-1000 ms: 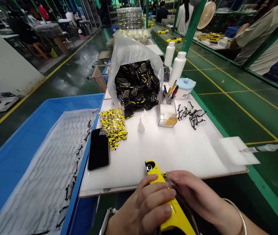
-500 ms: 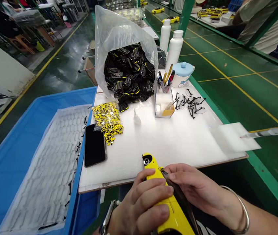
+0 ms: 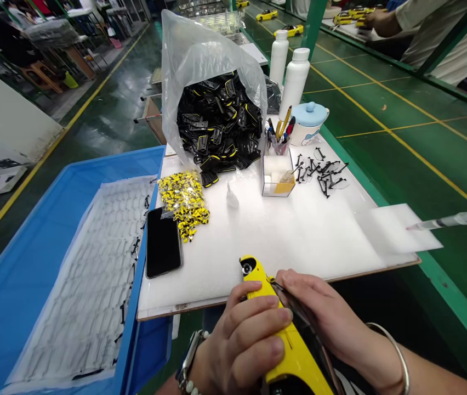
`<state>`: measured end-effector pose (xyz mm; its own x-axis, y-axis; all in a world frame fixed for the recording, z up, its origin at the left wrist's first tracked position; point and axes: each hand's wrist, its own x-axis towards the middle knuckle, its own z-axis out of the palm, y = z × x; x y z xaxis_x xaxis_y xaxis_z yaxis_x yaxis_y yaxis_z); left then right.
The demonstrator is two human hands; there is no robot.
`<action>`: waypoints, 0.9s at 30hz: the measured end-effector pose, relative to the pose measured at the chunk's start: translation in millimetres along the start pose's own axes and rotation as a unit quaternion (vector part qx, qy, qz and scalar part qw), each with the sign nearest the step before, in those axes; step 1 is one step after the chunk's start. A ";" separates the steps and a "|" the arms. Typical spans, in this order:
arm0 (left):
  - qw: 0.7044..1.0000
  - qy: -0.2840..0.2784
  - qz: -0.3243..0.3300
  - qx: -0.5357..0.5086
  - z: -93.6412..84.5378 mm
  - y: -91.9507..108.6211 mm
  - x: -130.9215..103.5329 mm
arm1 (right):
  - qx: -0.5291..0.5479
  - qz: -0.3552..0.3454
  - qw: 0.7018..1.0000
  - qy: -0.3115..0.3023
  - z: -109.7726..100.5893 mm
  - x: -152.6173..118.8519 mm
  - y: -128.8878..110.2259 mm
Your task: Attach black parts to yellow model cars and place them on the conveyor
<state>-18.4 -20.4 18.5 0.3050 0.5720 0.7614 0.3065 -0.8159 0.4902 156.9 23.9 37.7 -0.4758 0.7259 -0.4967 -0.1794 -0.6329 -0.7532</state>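
At five o'clock, grips the glossy yellow plastic toy-car body [image 3: 301, 359] under curled, side-by-side fingers of the bare left hand [image 3: 248, 340] and, with the bare right hand [image 3: 332, 312] now laid flatter along its dark edge [image 3: 304, 325], seems to steady the small yellow plastic piece [image 3: 271, 279] there, with no telling whether pinching it.

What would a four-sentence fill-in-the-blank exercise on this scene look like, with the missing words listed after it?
The toy car body under the left hand is coloured ____. Black parts with yellow edging fill a clear plastic ____. Near the cup, the number of tall white bottles standing is ____. The lid on that cup is light ____.

yellow; bag; two; blue
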 end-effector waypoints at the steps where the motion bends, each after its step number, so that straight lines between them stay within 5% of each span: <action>1: 1.000 0.003 0.001 0.005 0.9 0.5 0.5 | -0.037 -0.036 0.999 0.010 -5.1 -0.4 -0.9; 4: 0.999 0.012 0.018 0.038 1.7 1.5 8.7 | -0.112 -0.059 0.991 0.047 -27.6 -13.9 -8.9; 8: 0.987 0.018 0.109 0.114 3.5 -0.8 33.1 | -0.080 0.017 0.994 -0.072 -56.1 -53.0 -26.0; 12: 0.959 -0.057 0.211 0.179 16.7 -3.0 53.4 | -0.081 -0.018 0.988 -0.128 -70.7 -75.0 -26.7; 18: 0.959 -0.127 0.180 0.180 31.0 2.4 53.2 | -0.164 -0.036 0.986 -0.007 -68.8 -64.2 -1.3; 21: 0.974 -0.148 0.134 0.109 27.0 10.5 47.1 | -0.331 -0.134 0.932 0.057 -56.6 -60.0 -3.8; 23: 0.995 -0.021 0.082 0.052 26.8 16.6 42.7 | -0.444 -0.230 0.859 0.110 -50.6 -58.2 -8.0; 24: 0.994 0.100 0.038 0.026 28.2 19.3 40.7 | -0.488 -0.278 0.816 0.140 -49.0 -57.2 -9.3; 26: 0.941 0.317 -0.106 -0.048 33.5 22.7 37.7 | -0.551 -0.358 0.730 0.189 -48.1 -54.9 -9.4; 27: 0.901 0.370 -0.197 -0.108 37.0 23.4 36.8 | -0.569 -0.385 0.696 0.209 -48.2 -53.7 -8.4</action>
<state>33.4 -15.3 42.2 -0.4991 0.6731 0.5457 0.0531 -0.6048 0.7946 225.5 3.2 49.9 -0.2809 0.8973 0.3405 0.6687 0.4375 -0.6012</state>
